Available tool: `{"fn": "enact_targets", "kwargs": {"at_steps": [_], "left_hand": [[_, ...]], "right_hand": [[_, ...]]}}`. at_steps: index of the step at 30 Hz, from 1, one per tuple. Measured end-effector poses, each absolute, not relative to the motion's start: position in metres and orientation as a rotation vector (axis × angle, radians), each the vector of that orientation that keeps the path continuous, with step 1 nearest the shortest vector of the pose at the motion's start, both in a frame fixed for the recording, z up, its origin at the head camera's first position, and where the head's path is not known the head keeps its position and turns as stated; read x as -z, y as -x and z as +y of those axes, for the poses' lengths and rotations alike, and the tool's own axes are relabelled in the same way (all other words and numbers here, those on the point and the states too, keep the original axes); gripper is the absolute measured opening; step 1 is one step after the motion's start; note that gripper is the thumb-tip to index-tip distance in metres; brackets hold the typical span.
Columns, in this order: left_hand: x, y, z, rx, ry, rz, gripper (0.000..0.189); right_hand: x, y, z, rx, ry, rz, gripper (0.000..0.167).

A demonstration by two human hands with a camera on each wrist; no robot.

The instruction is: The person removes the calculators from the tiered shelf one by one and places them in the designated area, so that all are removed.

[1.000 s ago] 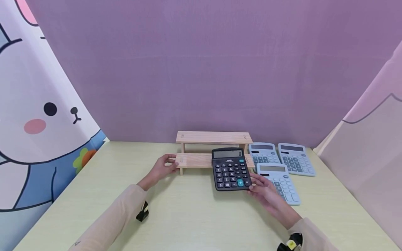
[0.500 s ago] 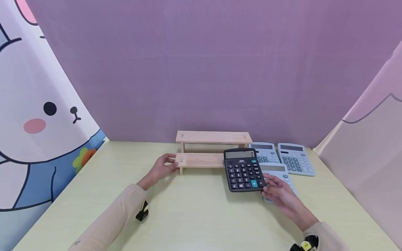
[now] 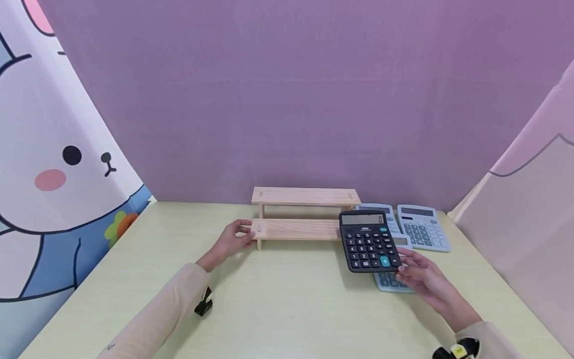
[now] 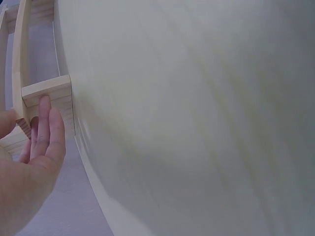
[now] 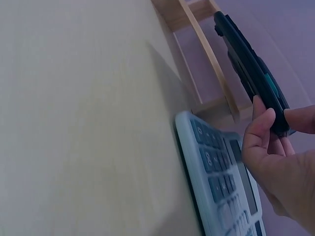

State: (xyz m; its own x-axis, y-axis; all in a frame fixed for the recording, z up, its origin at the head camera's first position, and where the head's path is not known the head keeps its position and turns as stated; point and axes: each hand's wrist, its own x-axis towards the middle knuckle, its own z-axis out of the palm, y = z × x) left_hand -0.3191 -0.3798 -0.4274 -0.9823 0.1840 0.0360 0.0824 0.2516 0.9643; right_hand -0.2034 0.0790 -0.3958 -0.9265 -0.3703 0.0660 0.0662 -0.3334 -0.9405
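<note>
A black calculator (image 3: 368, 245) with one teal key is held up above the table, tilted so its keys face me. My right hand (image 3: 430, 286) pinches its lower right corner between thumb and fingers, as the right wrist view also shows. At the left end of a two-tier wooden rack (image 3: 298, 230), my left hand (image 3: 227, 245) grips the lower shelf, thumb on top and fingers beneath near the leg (image 4: 54, 96). Behind and below the black calculator lies a light blue calculator (image 5: 216, 167), partly hidden by it.
Two more light blue calculators lie at the back right: one (image 3: 423, 230) in full sight, the other (image 3: 391, 213) partly covered by the black one. A purple cloth backdrop (image 3: 296, 99) rises behind the rack. The pale table (image 3: 287, 304) extends in front.
The right hand has carried the black calculator rightward, from in front of the rack's lower shelf to over the light blue calculators. The left hand and rack stay in place.
</note>
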Motion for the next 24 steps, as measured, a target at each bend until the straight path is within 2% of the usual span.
{"fn": "enact_targets", "kwargs": {"at_steps": [24], "left_hand": [[0.427,0.318,-0.379,-1.870,-0.275,2.418,0.039]], "right_hand": [[0.402,0.201,0.157,2.374,0.551,1.475,0.055]]}}
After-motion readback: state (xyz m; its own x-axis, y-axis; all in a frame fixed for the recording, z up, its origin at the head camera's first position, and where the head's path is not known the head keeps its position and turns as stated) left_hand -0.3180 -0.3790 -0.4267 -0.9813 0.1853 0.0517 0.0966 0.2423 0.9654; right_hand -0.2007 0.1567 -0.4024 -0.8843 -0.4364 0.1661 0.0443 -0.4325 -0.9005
